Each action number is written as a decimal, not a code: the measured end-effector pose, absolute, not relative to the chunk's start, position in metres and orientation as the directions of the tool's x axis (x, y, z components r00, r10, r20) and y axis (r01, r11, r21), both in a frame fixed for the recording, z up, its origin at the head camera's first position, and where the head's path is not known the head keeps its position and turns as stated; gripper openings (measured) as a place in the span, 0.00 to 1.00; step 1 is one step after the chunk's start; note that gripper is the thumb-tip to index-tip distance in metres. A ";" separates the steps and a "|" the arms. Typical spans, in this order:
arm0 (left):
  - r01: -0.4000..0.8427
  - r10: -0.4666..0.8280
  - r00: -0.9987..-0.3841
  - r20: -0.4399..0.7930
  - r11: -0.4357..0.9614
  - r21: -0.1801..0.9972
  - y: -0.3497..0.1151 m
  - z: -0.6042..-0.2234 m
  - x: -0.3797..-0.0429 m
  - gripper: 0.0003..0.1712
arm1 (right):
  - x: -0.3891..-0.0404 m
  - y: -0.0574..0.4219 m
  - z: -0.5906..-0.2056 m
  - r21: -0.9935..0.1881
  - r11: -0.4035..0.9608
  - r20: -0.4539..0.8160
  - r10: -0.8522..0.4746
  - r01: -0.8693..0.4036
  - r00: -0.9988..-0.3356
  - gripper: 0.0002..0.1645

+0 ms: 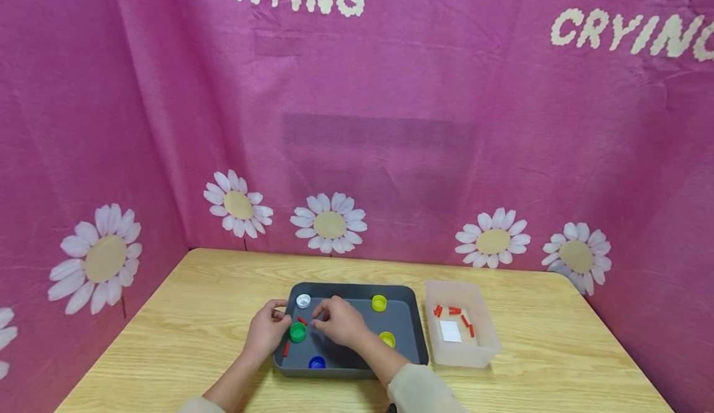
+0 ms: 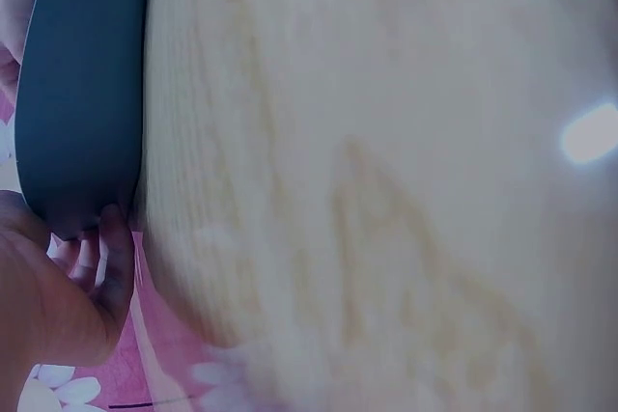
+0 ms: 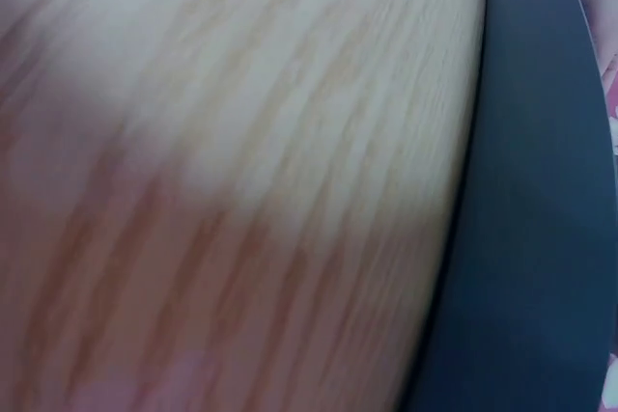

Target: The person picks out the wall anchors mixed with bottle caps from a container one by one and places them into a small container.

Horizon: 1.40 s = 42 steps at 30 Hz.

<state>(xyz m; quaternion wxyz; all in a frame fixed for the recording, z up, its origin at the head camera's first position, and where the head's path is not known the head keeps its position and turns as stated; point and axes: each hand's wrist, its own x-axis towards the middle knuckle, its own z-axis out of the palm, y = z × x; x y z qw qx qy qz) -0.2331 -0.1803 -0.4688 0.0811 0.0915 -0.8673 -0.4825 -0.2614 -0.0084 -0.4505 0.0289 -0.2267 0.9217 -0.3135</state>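
A dark grey tray (image 1: 357, 360) lies on the table. At its left rim is my left hand (image 1: 268, 329), gripping the edge, with fingers against the outer wall in the left wrist view. The thumb is close beside a green bottle cap (image 1: 298, 332); whether they touch is unclear. Over the tray, my right hand (image 1: 341, 321) has bent fingers, with a gap between thumb and forefinger and nothing visible in it. Just left of those fingertips is a small red stick (image 1: 302, 321), by the green cap. Another red stick (image 1: 286, 349) lies along the left wall.
Inside the tray are a white cap (image 1: 303, 301), a blue cap (image 1: 317, 362) and two yellow caps, one far (image 1: 379, 303) and one near the right forearm (image 1: 387, 339). A translucent box (image 1: 465, 356) on the right holds several red sticks and a white square (image 1: 450, 332).
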 end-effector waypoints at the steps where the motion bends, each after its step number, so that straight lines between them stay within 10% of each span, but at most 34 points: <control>1: -0.078 -0.237 -0.970 0.056 0.519 0.851 -0.180 -0.469 -0.233 0.21 | -0.262 -0.010 -0.451 -0.591 0.700 0.091 -0.436 -0.401 -0.895 0.05; 42: -0.067 -0.230 -0.971 0.061 0.513 0.855 -0.181 -0.469 -0.233 0.21 | -0.264 -0.038 -0.465 -0.475 0.822 0.095 -0.307 -0.315 -0.947 0.06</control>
